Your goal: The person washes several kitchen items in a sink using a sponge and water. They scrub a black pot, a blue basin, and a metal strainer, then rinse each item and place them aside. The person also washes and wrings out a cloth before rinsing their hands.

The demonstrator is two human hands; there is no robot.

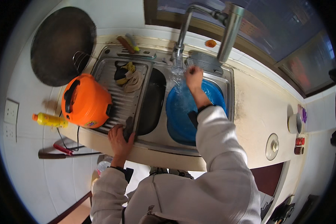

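Observation:
My left hand (121, 142) is at the front edge of the sink, its thumb and fingers around a dark handle (128, 128). Beside it, a black pan (151, 103) sits in the left basin, partly covered by the drainboard's edge; whether the handle belongs to it is unclear. My right hand (194, 77) is curled next to the running tap (179, 47), above the far rim of a blue plastic basin (173, 126). Water splashes beside the fingers into the basin. Blur and spray hide whether that hand holds anything.
An orange pot-shaped appliance (86, 102) and a crumpled cloth (133, 81) are on the ribbed drainboard (120, 103). A yellow bottle (51, 120) lies near the left wall. A large round dark pan (63, 46) leans there. A glass lid (272, 147) rests on the right counter.

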